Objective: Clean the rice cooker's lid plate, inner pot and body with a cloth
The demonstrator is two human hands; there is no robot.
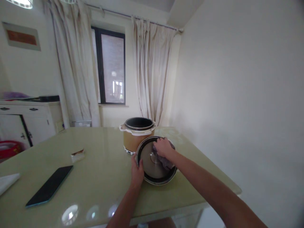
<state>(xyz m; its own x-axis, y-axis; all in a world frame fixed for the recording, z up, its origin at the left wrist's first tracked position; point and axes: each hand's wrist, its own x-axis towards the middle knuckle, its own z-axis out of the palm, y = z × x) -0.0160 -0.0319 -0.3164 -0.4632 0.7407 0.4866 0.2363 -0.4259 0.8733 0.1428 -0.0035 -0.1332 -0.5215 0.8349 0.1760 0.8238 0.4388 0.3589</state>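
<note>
A round pot lid (148,161) is tilted up on the table, its metal inner face and black rim turned toward me. My left hand (137,169) grips the lid's left edge, thumb on the inner side. With my right hand (163,147) I hold a dark grey cloth (166,160) pressed against the upper right of the lid's inner face. Right behind the lid stands a yellow and white electric cooker (134,139), its top uncovered and a dark inner pot (140,123) showing inside. The lid hides the cooker's lower right side.
On the left of the pale green table (102,171) lie a dark phone (49,186), a small white packet (78,155) and a white item (8,182) at the frame's edge. A wall (237,95) borders the table's right side. A white cabinet (30,117) stands at the far left.
</note>
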